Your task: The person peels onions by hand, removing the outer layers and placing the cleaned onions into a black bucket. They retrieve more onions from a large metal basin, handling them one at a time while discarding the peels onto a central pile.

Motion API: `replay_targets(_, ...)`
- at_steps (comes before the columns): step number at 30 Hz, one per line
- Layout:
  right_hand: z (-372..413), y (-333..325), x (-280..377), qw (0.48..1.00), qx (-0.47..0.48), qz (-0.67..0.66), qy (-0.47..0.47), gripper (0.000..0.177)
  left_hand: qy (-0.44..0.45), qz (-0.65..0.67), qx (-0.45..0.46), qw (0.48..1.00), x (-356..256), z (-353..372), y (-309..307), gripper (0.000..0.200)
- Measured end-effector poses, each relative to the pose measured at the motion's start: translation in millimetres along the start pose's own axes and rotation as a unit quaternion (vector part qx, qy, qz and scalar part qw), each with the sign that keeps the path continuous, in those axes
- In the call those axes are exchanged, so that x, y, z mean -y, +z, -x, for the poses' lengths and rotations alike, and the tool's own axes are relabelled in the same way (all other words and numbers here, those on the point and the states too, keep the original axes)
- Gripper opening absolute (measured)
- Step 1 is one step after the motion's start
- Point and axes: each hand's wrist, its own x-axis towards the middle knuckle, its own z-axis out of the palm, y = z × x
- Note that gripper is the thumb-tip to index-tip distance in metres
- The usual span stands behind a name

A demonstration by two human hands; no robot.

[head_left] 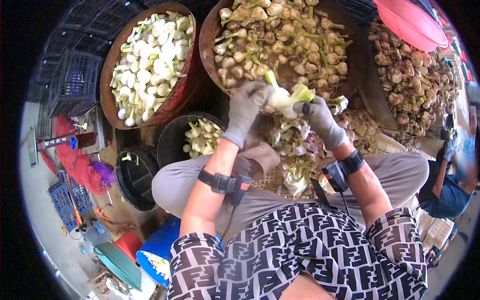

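Observation:
My left hand (249, 109), in a grey glove, is closed on a white garlic bulb (281, 102) with a short green stem. My right hand (321, 119), gloved alike, pinches the other side of the bulb, by a pale green leafy piece (302, 94). Something small and dark shows at the right fingertips; I cannot make out what it is. Below the hands, loose garlic skins (296, 181) lie in a heap between my legs. Just beyond, a large round tub (206, 37) holds unpeeled bulbs in murky water.
A rusty red tub (190, 67) of white bulbs stands at the upper left. Black buckets (165, 132) sit by my left knee. A pile of dry garlic (417, 82) and a pink basin (412, 22) are at the upper right. Another person (450, 187) is at far right.

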Motion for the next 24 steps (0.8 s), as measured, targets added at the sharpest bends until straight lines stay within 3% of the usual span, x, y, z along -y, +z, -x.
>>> replay_targets(2,10,3,4,0.981,0.007,0.194,-0.017,0.020,0.008,-0.046,0.033,0.998,-5,8,9,0.028)
replay_targets(3,15,8,11,0.987,0.019,0.159,0.008,0.022,-0.029,-0.118,0.029,0.992,-21,12,8,0.025)
replay_targets(6,10,-10,-4,0.997,0.003,-0.083,0.000,0.023,-0.058,0.070,0.110,0.990,14,5,5,0.022)
replay_targets(8,16,-31,5,0.936,-0.030,-0.349,0.025,0.018,-0.026,0.130,0.159,0.978,-3,9,-1,0.020)
replay_targets(9,26,-40,4,0.986,-0.077,-0.120,-0.087,0.017,-0.016,0.187,0.179,0.966,-5,7,-4,0.020)
replay_targets(10,38,-43,8,0.967,-0.118,0.117,-0.193,0.017,-0.005,0.244,0.199,0.949,-5,6,-7,0.021)
replay_targets(11,46,-52,21,0.867,-0.092,0.426,-0.241,0.020,-0.020,0.360,0.250,0.898,-3,6,-10,0.025)
replay_targets(12,48,-76,-6,0.887,-0.142,0.386,-0.211,0.027,-0.022,0.400,0.232,0.886,-5,3,-12,0.023)
replay_targets(13,50,-81,-6,0.990,-0.113,0.063,-0.058,0.029,-0.024,0.439,0.211,0.873,-7,0,-15,0.022)
replay_targets(14,51,-85,-7,0.955,-0.068,-0.268,0.103,0.032,-0.026,0.477,0.189,0.858,-11,-3,-18,0.021)
replay_targets(15,61,-83,-8,0.982,-0.016,-0.160,0.100,0.028,-0.032,0.532,0.076,0.843,-18,-7,-22,0.022)
replay_targets(16,71,-82,-8,0.995,0.033,-0.049,0.086,0.025,-0.031,0.583,0.020,0.812,-31,-17,-35,0.025)
replay_targets(17,68,-74,3,0.955,0.055,0.235,0.172,0.024,-0.020,0.647,-0.011,0.762,-13,-37,-60,0.030)
replay_targets(18,65,-66,14,0.830,0.073,0.497,0.242,0.023,-0.059,0.738,0.096,0.665,-20,-43,-88,0.035)
replay_targets(20,58,-75,2,0.799,0.041,0.598,0.046,0.021,-0.022,0.685,-0.034,0.727,-50,-35,-107,0.035)
replay_targets(22,20,-81,10,0.883,-0.019,0.469,-0.013,0.024,0.008,0.622,0.139,0.771,-62,-22,-113,0.036)
replay_targets(23,3,-69,26,0.864,-0.024,0.503,0.004,0.025,-0.037,0.646,0.184,0.740,-68,-18,-107,0.035)
replay_targets(24,-14,-57,41,0.844,-0.029,0.535,0.021,0.026,-0.062,0.607,0.129,0.781,-78,-10,-95,0.032)
